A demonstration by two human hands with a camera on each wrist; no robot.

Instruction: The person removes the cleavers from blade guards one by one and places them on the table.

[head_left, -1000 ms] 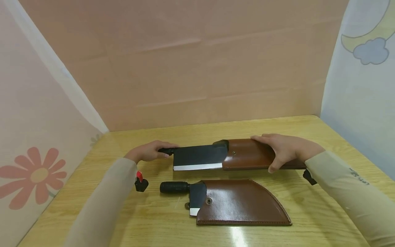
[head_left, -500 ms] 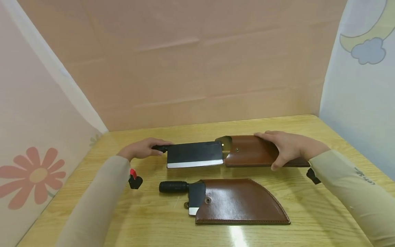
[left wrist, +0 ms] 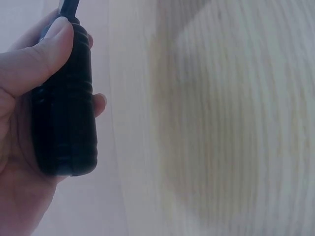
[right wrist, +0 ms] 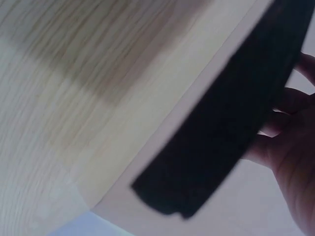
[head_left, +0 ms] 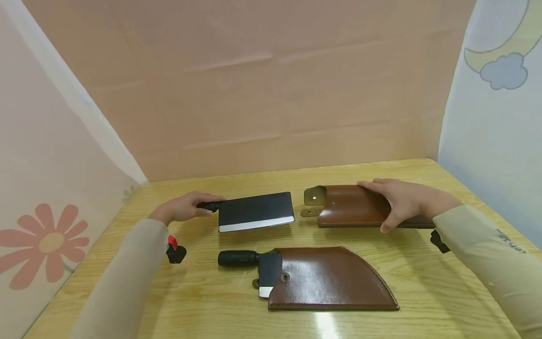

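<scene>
Cleaver [head_left: 255, 211] lies bare near tabletop [head_left: 423, 282] back edge, left hand [head_left: 182, 207] gripping its black handle. Right hand [head_left: 402, 200] clamps empty leather sheath [head_left: 351, 207] beside it, pinning it steady. Second sheathed knife [head_left: 313, 277] toward front edge.

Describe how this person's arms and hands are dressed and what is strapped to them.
Both arms wear long, plain beige sleeves reaching the wrists. The right sleeve bears a short line of small dark lettering, too small to read. The left sleeve shows no marking. The left hand and right hand are bare, without gloves. A small black device hangs under each wrist; the left one has a red part.
</scene>
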